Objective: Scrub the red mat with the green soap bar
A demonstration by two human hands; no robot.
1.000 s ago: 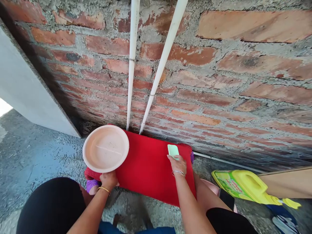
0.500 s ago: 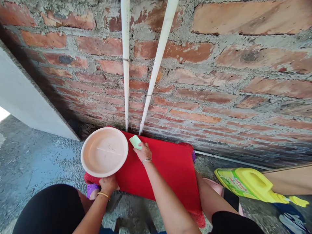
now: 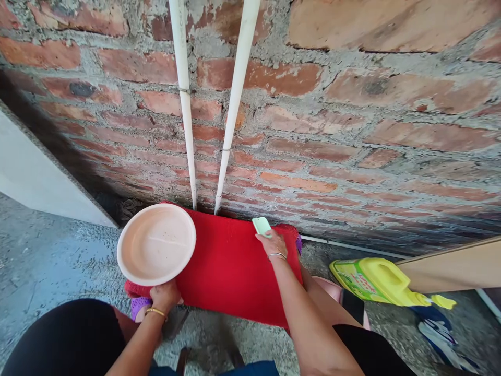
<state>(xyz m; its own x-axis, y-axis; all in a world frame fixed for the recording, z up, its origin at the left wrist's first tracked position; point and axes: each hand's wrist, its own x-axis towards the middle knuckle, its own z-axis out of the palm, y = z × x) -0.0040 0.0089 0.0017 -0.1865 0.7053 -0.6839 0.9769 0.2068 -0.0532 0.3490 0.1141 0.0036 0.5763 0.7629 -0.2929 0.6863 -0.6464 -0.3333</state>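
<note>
My right hand (image 3: 274, 244) is closed around the near end of a pale green, flat block with rounded corners (image 3: 261, 226). The block is over the far right part of a red cloth (image 3: 235, 266), and its underside is hidden. A pale pink plastic basin (image 3: 156, 243) is at the left end of the cloth, with small specks and a little light glare inside. Under its near rim, my left hand (image 3: 165, 296) is closed on the basin's edge, its fingertips mostly hidden. The cloth covers a flat surface across my legs.
Ahead rises a brick wall (image 3: 305, 156) with two white pipes (image 3: 230, 115) running down it. A pale slab (image 3: 43, 167) leans at left. On the concrete floor at right are a yellow detergent jug (image 3: 376, 282), a tan panel (image 3: 457, 263) and shoes (image 3: 440, 334).
My right hand has moved right along the cloth with the green block, away from the basin. My left hand stays at the basin's near rim. The view has shifted slightly right.
</note>
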